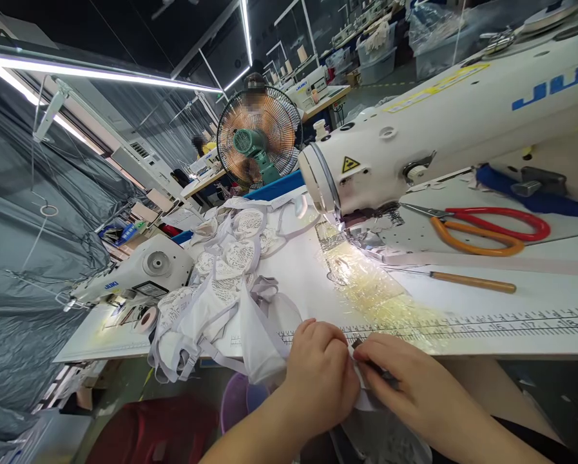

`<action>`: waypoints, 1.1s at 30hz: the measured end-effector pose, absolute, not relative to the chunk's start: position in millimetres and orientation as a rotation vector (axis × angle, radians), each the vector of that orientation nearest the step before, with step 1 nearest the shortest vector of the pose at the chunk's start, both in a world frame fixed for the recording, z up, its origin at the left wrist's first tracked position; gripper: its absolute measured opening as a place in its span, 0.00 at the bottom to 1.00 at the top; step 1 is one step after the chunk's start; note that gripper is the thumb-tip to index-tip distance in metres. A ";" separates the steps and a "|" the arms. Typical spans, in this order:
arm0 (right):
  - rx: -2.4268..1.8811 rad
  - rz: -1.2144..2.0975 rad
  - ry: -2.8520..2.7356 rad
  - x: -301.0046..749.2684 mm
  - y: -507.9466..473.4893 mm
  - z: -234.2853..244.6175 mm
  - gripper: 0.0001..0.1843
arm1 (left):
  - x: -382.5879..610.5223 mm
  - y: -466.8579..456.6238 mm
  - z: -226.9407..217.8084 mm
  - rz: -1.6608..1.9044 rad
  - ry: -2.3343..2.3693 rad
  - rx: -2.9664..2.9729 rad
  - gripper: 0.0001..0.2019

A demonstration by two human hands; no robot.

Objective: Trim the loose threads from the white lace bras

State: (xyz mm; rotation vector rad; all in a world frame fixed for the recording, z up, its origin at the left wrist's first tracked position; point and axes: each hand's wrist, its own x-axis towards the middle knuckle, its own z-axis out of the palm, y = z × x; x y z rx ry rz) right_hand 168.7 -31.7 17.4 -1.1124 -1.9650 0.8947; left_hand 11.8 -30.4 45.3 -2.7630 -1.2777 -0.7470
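Note:
At the table's front edge, my left hand [322, 370] is closed in a fist around a white lace garment [366, 401], which hangs below the edge over my lap. My right hand [409, 380] is close beside it, thumb and fingers pinched on a small dark metal tool [357, 344] at the fabric. Most of that tool is hidden by the fingers, so its exact kind is unclear. Left of my hands, a pile of white lace bras [235, 258] lies on the table, some straps hanging over the edge.
A white sewing machine [395, 148] stands at the right, its lamp lit. Orange-and-red-handled scissors [482, 229] and a wooden-handled awl [472, 281] lie by it. A printed ruler [511, 325] runs along the front edge. Beyond are a fan [260, 138] and another sewing machine [138, 274].

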 end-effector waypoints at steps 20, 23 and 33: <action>-1.220 0.779 -1.833 179.0 -28.9 12.4 0.12 | 11.3 -27.5 42.9 -0.798 -1.935 -2.884 0.06; -1.258 0.665 -1.741 185.9 -29.7 17.1 0.13 | 10.6 -28.0 42.8 -0.855 -1.883 -2.860 0.06; -1.089 0.010 -2.071 160.6 -37.1 18.9 0.15 | 12.6 -32.3 42.9 -0.682 -1.752 -2.875 0.06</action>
